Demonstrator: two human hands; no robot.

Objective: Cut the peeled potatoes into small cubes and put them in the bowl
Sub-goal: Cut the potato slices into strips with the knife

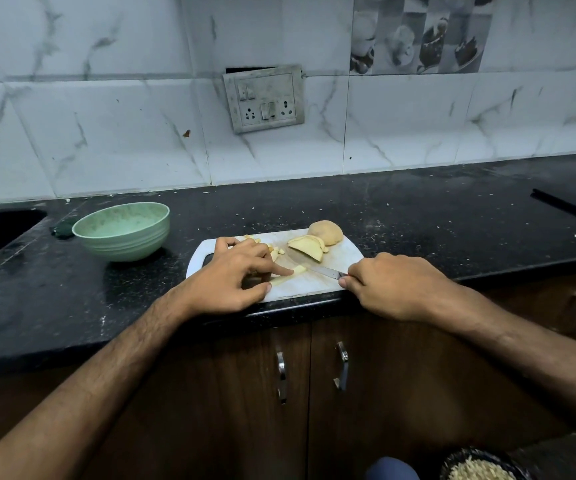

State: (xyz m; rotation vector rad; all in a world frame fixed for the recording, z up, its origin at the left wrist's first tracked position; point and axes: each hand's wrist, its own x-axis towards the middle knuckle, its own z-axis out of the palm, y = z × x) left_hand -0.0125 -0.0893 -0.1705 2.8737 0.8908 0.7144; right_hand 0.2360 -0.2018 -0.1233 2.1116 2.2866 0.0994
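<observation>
Head view: left hand (236, 275) on potato strip (288, 276), right hand (392, 285) round knife (326, 272)

Cool, dim light falls from above and a little behind, leaving a soft shadow under the pale green ribbed bowl (123, 230) and dull glare along the front edge of the speckled black stone counter (452, 216). The wide lens bows the counter's back edge and stretches both forearms toward the lower corners. The dark wooden cabinet doors (383, 393) below sit murky and slightly soft.
</observation>
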